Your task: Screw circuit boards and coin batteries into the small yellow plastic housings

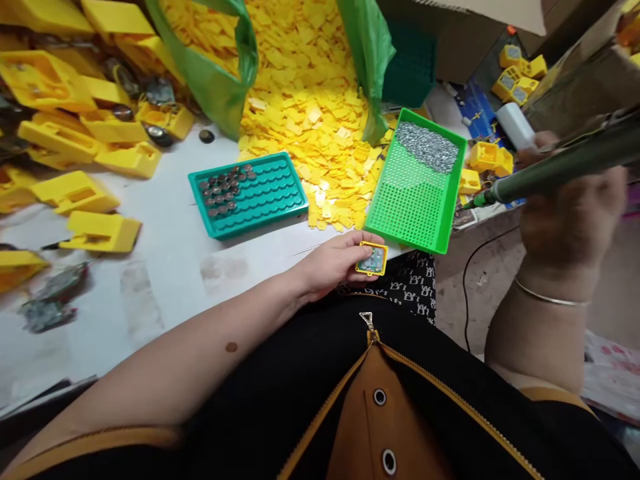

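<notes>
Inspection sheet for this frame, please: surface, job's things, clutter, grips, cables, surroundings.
Surface: white table, smudged near the front edge.
Job's things: small yellow-framed part in the left hand; green power screwdriver in the right hand; green screw tray with screws heaped at its far end.
Clutter: teal tray with dark round pieces; heap of yellow chips spilling from a green bag; yellow housings at left.
Grips: left closed on the part; right closed on the screwdriver.
Cables: black cord beside the table.
Surroundings: cardboard boxes, concrete floor.
</notes>
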Tool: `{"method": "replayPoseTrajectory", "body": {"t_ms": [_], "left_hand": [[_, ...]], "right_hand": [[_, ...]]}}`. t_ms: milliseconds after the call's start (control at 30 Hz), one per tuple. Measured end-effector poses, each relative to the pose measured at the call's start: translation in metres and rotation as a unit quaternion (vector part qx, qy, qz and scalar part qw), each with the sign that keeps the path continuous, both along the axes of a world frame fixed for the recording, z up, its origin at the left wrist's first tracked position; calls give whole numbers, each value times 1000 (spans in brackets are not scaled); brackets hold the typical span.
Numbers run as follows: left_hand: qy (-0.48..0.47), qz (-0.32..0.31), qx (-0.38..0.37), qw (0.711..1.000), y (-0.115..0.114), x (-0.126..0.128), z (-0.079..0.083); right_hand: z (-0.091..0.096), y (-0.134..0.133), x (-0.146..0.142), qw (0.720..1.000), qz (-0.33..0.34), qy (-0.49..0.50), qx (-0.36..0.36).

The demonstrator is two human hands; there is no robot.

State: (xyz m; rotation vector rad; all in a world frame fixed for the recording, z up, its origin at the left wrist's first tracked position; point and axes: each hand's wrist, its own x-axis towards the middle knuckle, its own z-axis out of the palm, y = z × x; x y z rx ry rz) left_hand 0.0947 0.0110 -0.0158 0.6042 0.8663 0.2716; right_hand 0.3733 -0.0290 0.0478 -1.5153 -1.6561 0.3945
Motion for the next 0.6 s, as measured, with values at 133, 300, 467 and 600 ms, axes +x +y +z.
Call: {"method": "replayPoseTrajectory", "body": {"t_ms": [133, 300, 467, 600], "left_hand": [[10, -13, 4, 1000, 2, 10, -5], [1, -17, 5, 1000, 2, 3, -7], [-10, -45, 1, 999, 4, 0, -9], [-24, -52, -5, 998, 5, -2, -15]], "right_hand": [[-3, 27, -7, 975, -63, 182, 109], [-10, 57, -30, 968, -20, 183, 171], [-28, 75, -48, 989, -76, 106, 72], [-43, 87, -49, 991, -102, 50, 64]]}}
